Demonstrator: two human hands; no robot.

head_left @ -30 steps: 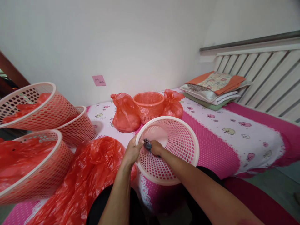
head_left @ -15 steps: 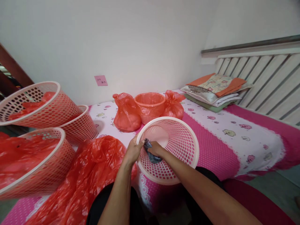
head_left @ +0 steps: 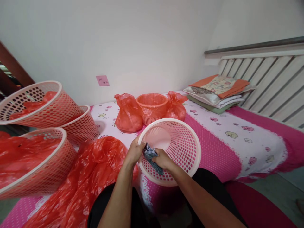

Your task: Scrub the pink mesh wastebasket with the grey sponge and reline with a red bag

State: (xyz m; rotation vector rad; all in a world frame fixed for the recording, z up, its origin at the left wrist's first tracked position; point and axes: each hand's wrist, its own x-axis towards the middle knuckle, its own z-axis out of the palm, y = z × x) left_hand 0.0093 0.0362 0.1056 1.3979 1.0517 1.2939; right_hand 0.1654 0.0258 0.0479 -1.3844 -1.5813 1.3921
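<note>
Pink basket (head_left: 180,142) on the bed's edge (head_left: 213,155) is held at its rim by the curled left hand (head_left: 134,152), while a gray rag (head_left: 152,157), partly hidden, is gripped inside by the right hand (head_left: 162,159).

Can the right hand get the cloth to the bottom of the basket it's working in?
Probably yes. The right hand presses the grey cloth on the inner wall of the pink basket, the left hand grips the rim, and the tilted-open mouth holds nothing else.
</note>
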